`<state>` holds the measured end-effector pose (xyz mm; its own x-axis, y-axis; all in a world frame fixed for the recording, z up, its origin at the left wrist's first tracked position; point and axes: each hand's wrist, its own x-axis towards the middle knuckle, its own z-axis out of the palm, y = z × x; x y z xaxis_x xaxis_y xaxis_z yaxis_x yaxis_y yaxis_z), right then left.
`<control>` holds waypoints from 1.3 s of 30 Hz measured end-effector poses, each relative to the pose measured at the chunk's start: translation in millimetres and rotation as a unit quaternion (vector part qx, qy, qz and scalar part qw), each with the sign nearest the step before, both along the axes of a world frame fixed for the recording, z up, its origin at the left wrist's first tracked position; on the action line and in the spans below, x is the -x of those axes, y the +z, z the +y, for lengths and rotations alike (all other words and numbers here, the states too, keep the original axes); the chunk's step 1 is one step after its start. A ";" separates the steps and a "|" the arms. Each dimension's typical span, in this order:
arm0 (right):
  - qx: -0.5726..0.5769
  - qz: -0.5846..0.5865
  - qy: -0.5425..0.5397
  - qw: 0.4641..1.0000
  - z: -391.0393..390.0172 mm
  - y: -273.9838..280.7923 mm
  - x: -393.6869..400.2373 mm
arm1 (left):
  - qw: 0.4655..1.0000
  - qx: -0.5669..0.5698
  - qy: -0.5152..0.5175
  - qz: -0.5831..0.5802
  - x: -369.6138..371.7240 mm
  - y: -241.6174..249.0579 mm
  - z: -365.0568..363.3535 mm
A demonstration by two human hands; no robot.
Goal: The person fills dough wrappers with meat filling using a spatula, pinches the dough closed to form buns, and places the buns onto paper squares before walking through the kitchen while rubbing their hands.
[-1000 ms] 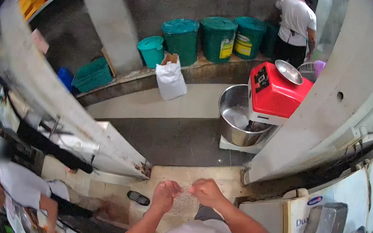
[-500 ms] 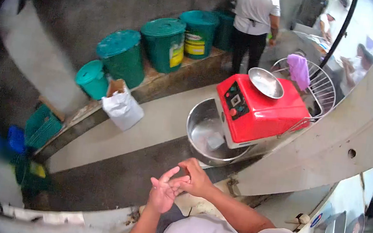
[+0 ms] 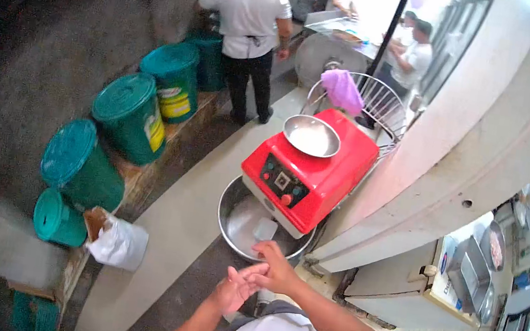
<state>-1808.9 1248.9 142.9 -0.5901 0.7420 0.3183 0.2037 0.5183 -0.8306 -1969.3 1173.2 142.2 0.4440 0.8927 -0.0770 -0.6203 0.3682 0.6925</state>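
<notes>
My left hand [image 3: 232, 294] is held out in front of my body, palm turned up and fingers stretched toward the right. My right hand [image 3: 275, 270] meets it from the other side, its fingers curled around the fingertips of the left. No tool shows in either hand. Just beyond them stands a steel mixing bowl [image 3: 230, 218] with a pale white lump [image 3: 265, 229] inside. It belongs to a red mixer [image 3: 341, 152] with a control panel [image 3: 283, 181]. On top of the mixer rests a small metal bowl [image 3: 312, 136] with something white in it.
Green lidded bins [image 3: 126, 115] line a ledge at left, beside an open white sack [image 3: 122, 243]. A person in a white shirt [image 3: 252, 18] stands behind. A purple cloth [image 3: 341, 91] hangs on the wire guard [image 3: 385, 104]. At right, metal trays [image 3: 469, 272] lie past a white wall [image 3: 428, 161].
My view has turned to the right, so the mixer and bins appear farther left. My hands remain together, the left fingers now straighter within the right hand.
</notes>
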 end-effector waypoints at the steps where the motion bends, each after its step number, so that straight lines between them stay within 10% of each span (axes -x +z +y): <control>1: 0.015 -0.029 -0.023 0.999 6.3 4.2 -10.0 | 1.000 -0.005 -0.011 0.000 1.4 1.7 12.1; 7: -0.031 -0.057 -0.016 0.998 33.7 -8.7 -45.8 | 0.964 -0.063 -0.239 0.098 9.1 -20.9 69.2; 19: 0.104 -0.019 -0.069 0.992 99.2 -10.2 -15.6 | 0.977 0.099 -0.188 0.028 4.3 -10.3 141.3; 29: 0.092 -0.029 -0.224 0.970 116.2 -28.5 131.3 | 0.957 0.035 -0.263 0.121 161.3 -3.4 209.4; 39: 0.137 -0.133 -0.053 0.980 156.2 -14.0 318.2 | 0.890 -0.151 -0.277 0.330 355.1 -17.5 256.7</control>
